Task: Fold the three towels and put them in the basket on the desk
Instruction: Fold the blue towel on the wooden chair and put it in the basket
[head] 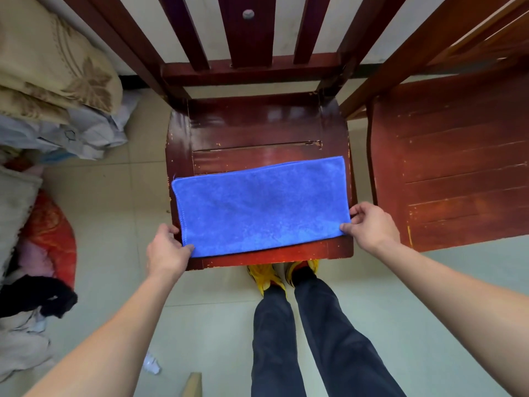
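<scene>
A blue towel [262, 206], folded into a long rectangle, lies flat on the front half of a dark red wooden chair seat [257, 130]. My left hand [166, 252] pinches the towel's near left corner between thumb and fingers. My right hand [372, 223] pinches its near right corner the same way. No other towel, basket or desk is in view.
A second red wooden chair [458, 167] stands close on the right. Piled bedding and clothes [54, 90] lie along the left, with a red cushion [54, 236] and a black garment [37, 296] on the tiled floor. My legs and yellow shoes [269, 277] are under the seat's front edge.
</scene>
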Action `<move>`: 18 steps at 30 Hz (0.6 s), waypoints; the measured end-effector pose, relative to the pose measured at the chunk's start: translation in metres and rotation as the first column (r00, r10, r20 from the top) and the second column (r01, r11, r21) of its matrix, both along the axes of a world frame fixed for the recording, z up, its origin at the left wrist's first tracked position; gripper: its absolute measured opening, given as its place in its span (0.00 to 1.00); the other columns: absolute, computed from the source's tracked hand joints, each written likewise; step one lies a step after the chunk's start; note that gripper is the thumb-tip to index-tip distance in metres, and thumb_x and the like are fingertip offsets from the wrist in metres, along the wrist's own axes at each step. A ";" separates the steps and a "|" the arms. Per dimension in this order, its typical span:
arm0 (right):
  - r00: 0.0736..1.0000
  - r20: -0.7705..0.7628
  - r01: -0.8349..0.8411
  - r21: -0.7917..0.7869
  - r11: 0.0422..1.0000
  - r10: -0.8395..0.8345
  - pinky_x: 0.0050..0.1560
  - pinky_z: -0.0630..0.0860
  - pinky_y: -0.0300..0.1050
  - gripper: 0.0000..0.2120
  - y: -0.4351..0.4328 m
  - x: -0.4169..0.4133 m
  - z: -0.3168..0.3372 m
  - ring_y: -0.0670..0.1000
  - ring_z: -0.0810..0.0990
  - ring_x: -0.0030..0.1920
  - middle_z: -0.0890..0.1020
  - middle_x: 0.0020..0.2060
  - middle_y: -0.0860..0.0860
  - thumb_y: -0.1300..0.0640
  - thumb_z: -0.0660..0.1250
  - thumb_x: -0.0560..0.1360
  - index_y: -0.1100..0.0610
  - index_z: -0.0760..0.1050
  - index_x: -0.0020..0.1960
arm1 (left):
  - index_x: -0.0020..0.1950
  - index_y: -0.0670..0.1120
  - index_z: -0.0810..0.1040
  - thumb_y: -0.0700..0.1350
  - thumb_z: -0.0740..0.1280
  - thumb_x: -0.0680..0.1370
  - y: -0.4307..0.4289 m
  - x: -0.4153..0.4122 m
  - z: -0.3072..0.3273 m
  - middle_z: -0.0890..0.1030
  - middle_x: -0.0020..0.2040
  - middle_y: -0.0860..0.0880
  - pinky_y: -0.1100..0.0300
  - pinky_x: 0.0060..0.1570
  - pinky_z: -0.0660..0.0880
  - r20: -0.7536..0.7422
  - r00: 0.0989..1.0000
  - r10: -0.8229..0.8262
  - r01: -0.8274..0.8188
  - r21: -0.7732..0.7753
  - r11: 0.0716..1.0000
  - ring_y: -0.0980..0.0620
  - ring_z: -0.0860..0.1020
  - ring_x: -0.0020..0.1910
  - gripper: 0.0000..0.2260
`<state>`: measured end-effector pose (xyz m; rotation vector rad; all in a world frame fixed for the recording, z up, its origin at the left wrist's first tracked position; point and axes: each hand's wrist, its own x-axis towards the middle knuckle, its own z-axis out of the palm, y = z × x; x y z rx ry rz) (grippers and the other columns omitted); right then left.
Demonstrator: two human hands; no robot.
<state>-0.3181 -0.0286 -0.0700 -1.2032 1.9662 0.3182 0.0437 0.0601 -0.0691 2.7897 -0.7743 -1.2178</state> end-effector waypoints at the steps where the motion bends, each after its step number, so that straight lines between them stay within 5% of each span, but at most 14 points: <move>1: 1.000 0.003 -0.018 -0.051 0.999 0.018 0.46 0.77 0.48 0.16 -0.001 0.002 0.001 0.52 0.80 0.45 0.81 0.43 0.46 0.50 0.75 0.70 0.52 0.75 0.53 | 0.55 0.44 0.71 0.38 0.72 0.70 0.000 -0.004 0.003 0.78 0.47 0.44 0.49 0.45 0.74 0.109 0.989 -0.102 0.106 -0.037 0.994 0.41 0.76 0.50 0.17; 3: 0.999 0.047 0.003 -0.170 0.985 0.005 0.46 0.77 0.48 0.20 -0.005 0.009 0.002 0.51 0.80 0.47 0.80 0.47 0.47 0.47 0.74 0.70 0.53 0.74 0.58 | 0.58 0.44 0.73 0.38 0.71 0.71 -0.003 -0.015 0.011 0.75 0.53 0.43 0.47 0.44 0.74 0.251 0.919 -0.304 0.352 -0.174 0.920 0.41 0.73 0.55 0.17; 5: 0.996 0.085 0.029 -0.183 0.983 -0.014 0.44 0.76 0.47 0.24 -0.012 0.018 0.004 0.51 0.79 0.47 0.79 0.48 0.47 0.44 0.73 0.70 0.53 0.72 0.60 | 0.61 0.43 0.75 0.39 0.72 0.69 -0.011 -0.029 0.014 0.74 0.58 0.40 0.45 0.47 0.75 0.292 0.786 -0.545 0.612 -0.242 0.753 0.38 0.72 0.58 0.20; 8: 0.998 0.032 0.060 -0.048 0.997 -0.058 0.40 0.70 0.45 0.28 -0.018 0.032 0.003 0.52 0.75 0.44 0.75 0.47 0.48 0.44 0.75 0.68 0.54 0.68 0.60 | 0.75 0.52 0.62 0.51 0.74 0.69 -0.018 -0.045 0.003 0.56 0.76 0.38 0.45 0.65 0.65 0.225 0.482 -0.847 0.868 0.011 0.497 0.36 0.57 0.74 0.37; 11: 0.985 0.059 0.163 0.028 0.986 -0.164 0.39 0.71 0.45 0.22 -0.022 0.037 -0.005 0.54 0.77 0.44 0.77 0.46 0.50 0.52 0.77 0.67 0.56 0.71 0.55 | 0.77 0.58 0.47 0.58 0.73 0.69 -0.024 -0.041 -0.011 0.40 0.78 0.42 0.45 0.72 0.56 0.163 0.477 -0.863 0.861 0.107 0.497 0.39 0.42 0.77 0.46; 14: 0.930 0.245 0.254 0.115 0.961 -0.275 0.42 0.79 0.48 0.09 -0.028 0.031 -0.010 0.54 0.82 0.43 0.84 0.45 0.53 0.61 0.75 0.66 0.59 0.79 0.45 | 0.77 0.58 0.45 0.60 0.73 0.68 -0.028 -0.040 -0.014 0.39 0.78 0.41 0.46 0.72 0.56 0.166 0.438 -0.883 0.880 0.121 0.460 0.38 0.42 0.77 0.48; 18: 0.881 0.388 0.231 0.146 0.962 -0.271 0.36 0.78 0.44 0.09 -0.031 0.016 0.016 0.52 0.82 0.39 0.83 0.44 0.55 0.68 0.72 0.67 0.62 0.79 0.47 | 0.78 0.56 0.42 0.59 0.71 0.70 -0.028 -0.052 -0.007 0.40 0.78 0.42 0.48 0.71 0.59 0.144 0.464 -0.874 0.872 0.101 0.480 0.39 0.43 0.77 0.47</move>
